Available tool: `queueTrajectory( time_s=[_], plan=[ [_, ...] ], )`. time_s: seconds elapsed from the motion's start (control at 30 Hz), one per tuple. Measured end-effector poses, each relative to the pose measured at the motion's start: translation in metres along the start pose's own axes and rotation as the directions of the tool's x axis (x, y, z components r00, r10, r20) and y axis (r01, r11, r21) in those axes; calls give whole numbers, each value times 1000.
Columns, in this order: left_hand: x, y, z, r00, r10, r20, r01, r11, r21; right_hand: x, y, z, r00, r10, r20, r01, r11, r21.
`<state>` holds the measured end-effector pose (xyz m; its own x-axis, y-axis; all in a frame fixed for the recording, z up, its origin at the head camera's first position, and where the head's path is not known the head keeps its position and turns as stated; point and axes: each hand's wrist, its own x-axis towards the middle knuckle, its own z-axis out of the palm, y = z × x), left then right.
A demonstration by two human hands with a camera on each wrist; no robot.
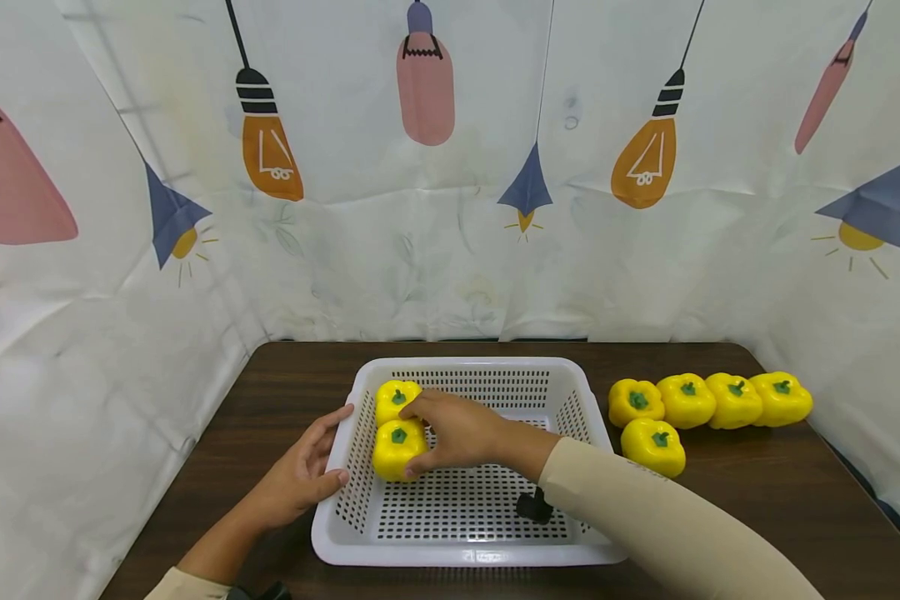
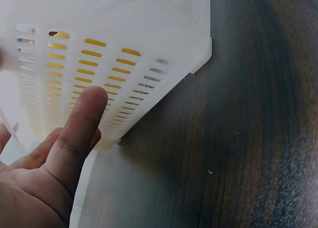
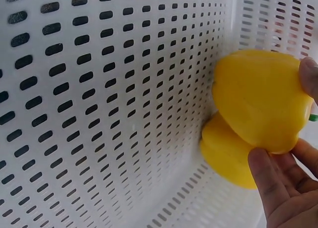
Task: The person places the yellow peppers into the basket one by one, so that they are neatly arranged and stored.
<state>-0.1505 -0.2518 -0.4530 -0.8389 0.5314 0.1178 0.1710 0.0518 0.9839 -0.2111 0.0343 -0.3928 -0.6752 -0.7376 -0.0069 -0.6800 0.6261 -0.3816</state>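
In the head view, a white perforated plastic basket holds two yellow bell peppers along its left side. My right hand reaches in and grips the nearer bell pepper, thumb on the near side and fingers on the far side. The right wrist view shows this bell pepper between thumb and fingertips, beside the other bell pepper. The farther bell pepper is partly covered by my fingers. My left hand touches the basket's left side, its fingers fairly straight against the outer wall.
Several more yellow bell peppers lie in a row right of the basket, with another bell pepper in front of them. The brown wooden table carries everything. A patterned white cloth hangs behind and at the sides.
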Motion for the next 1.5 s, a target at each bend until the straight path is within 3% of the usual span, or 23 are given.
queueTrajectory(
  time_s=[0.8, 1.1, 1.5],
  plan=[
    [0, 2, 0, 1000, -2, 7, 2, 1000, -18, -4, -4, 0, 1000, 18, 15, -17, 999, -30],
    [0, 2, 0, 1000, -4, -1, 4, 1000, -22, -15, -3, -18, 1000, 27, 10, -27, 999, 22],
    [1, 2, 0, 1000, -2, 8, 3, 1000, -28, -50, 13, -52, 999, 45, -27, -44, 998, 39]
  ],
)
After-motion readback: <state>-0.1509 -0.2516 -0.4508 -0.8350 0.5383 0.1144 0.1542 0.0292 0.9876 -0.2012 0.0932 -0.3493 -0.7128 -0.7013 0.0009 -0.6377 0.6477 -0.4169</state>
